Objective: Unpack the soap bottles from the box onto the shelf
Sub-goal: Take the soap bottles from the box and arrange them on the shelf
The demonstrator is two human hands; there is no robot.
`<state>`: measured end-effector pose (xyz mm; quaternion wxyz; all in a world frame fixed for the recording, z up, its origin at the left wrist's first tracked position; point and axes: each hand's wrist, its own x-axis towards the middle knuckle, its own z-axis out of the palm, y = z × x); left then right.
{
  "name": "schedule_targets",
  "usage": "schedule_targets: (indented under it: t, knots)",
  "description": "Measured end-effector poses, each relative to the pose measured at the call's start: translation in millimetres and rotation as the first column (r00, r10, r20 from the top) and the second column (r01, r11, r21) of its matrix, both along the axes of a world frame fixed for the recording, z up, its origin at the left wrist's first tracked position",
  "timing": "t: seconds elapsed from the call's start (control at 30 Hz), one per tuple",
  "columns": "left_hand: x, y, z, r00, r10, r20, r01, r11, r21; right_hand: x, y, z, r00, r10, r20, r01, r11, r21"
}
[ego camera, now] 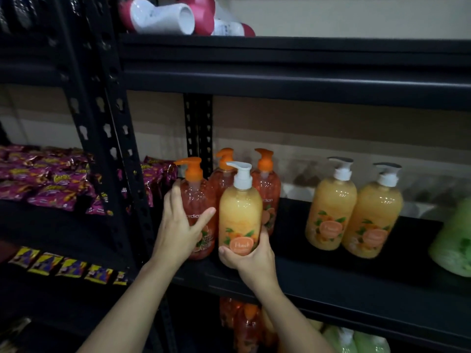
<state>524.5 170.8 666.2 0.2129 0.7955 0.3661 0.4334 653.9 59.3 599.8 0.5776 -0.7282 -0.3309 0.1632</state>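
The right hand [251, 261] is setting a yellow soap bottle [240, 212] onto the shelf [331, 278], fingers [263, 242] clamped round its base, while the left hand [179, 228] is gripping the front orange bottle [197, 197], probably steadying it. Next it is likely needing a flat seat and release. The box is lying out of view, and the right hand is hiding whether the base is touching down.

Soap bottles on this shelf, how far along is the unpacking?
Done: two peach bottles and two rear orange bottles stand on the shelf. In hand: the right hand grips a third peach bottle by its base; the left hand holds the front orange bottle. Left: unknown, the box is out of view.
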Motion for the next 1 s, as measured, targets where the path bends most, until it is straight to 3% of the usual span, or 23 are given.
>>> schedule_targets:
  t: [0.13, 0.23, 0.37, 0.53, 0.7, 0.87, 1.0]
  knots:
    - [6, -10, -4, 0.999, 0.05, -0.006, -0.05, 0.998, -0.025, 4, -10, 5, 0.999, 0.034, -0.009, -0.034, 0.999, 0.005]
    - [11, -30, -9, 0.969, 0.234, -0.08, -0.216, 0.959, 0.185, 11, -26, 10, 0.999, 0.054, 0.001, -0.054, 0.998, 0.013]
    - [29, -72, -19, 0.984, 0.133, -0.117, -0.086, 0.936, 0.341, 29, -58, 13, 0.997, 0.072, -0.001, -0.072, 0.997, 0.03]
    - [66, -107, -43, 0.957, -0.111, -0.27, 0.146, 0.983, 0.111, 61, -103, 13, 0.998, 0.069, -0.007, -0.069, 0.997, 0.024]
    - [97, -136, -65, 0.861, -0.295, -0.415, 0.278, 0.955, -0.102, 95, -147, 12, 1.0, -0.017, -0.006, 0.017, 1.0, -0.006]
    - [119, -151, -80, 0.719, -0.18, -0.672, 0.267, 0.963, 0.028, 123, -171, 7, 0.987, -0.155, -0.031, 0.155, 0.988, 0.004]
    - [128, -158, -79, 0.676, -0.11, -0.728, 0.234, 0.97, 0.071, 133, -171, 3, 0.972, -0.233, -0.009, 0.233, 0.972, -0.01]
